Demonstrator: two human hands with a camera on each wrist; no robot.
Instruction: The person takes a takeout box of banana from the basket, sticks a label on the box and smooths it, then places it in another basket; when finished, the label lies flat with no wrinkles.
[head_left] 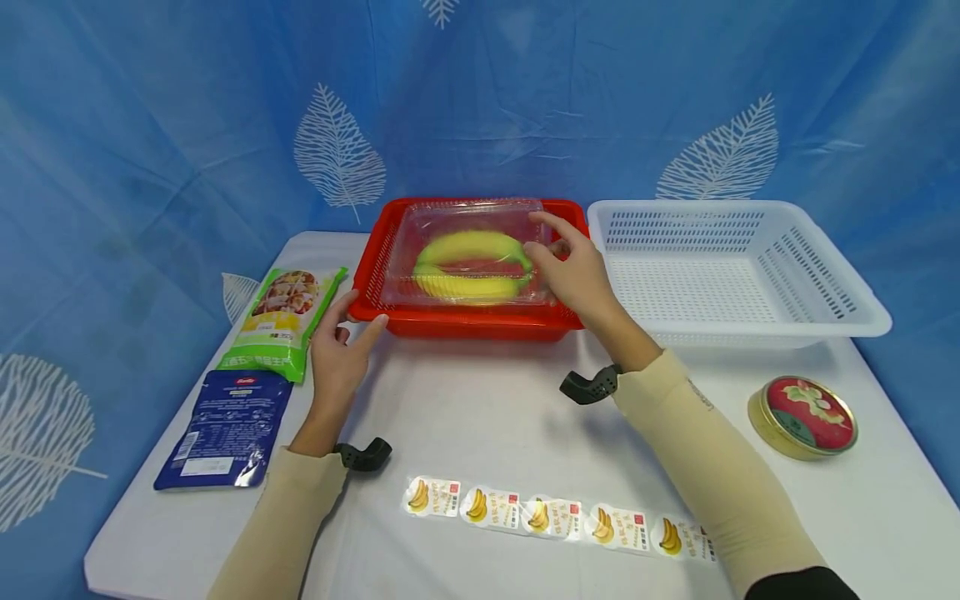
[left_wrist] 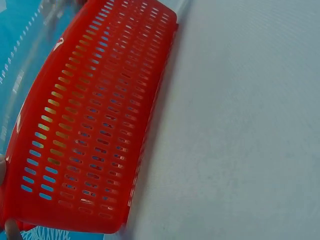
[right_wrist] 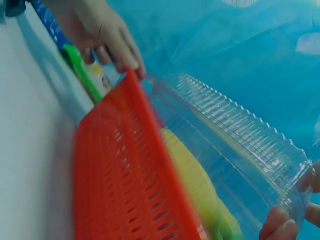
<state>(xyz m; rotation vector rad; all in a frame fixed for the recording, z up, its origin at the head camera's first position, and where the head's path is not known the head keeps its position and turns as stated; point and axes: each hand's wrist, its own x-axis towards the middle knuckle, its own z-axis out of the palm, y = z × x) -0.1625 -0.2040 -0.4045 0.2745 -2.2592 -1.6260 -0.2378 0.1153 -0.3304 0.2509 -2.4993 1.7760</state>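
A red basket stands at the back of the table, its near left corner gripped by my left hand. Over its opening sits a clear plastic container, and yellow-green bananas show through the plastic. My right hand pinches the container's right edge between thumb and fingers. In the right wrist view the clear container rises above the basket rim, with a banana beside the red wall. The left wrist view is filled mostly by the basket's slotted side.
A white basket stands to the right, with a round red-and-gold tin in front. Leftward lie a green food packet and a dark blue pouch. A strip of banana stickers lies along the front.
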